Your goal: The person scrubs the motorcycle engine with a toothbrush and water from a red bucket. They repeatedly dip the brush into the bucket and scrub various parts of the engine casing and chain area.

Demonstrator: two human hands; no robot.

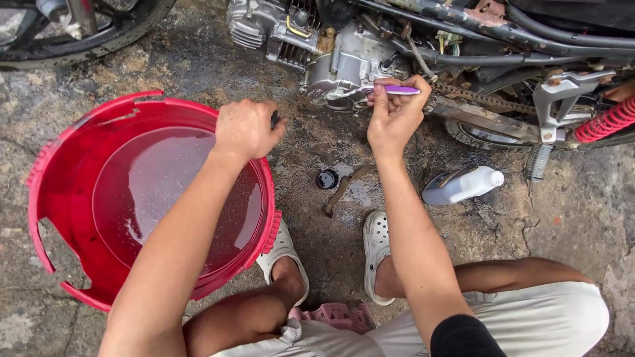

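Head view: toothbrush at the engine

Right hand pinches a purple toothbrush in its fingertips; it lies level, bristle end pointing left at the motorcycle engine. Left hand is curled into a fist around a small dark thing above the red tub. A white bottle lies on the ground, cap pointing right.

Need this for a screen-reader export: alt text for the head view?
A crouching person's right hand holds a purple toothbrush at a motorcycle engine and chain; the left hand grips a small dark object above a red water-filled basin. A white bottle lies nearby.
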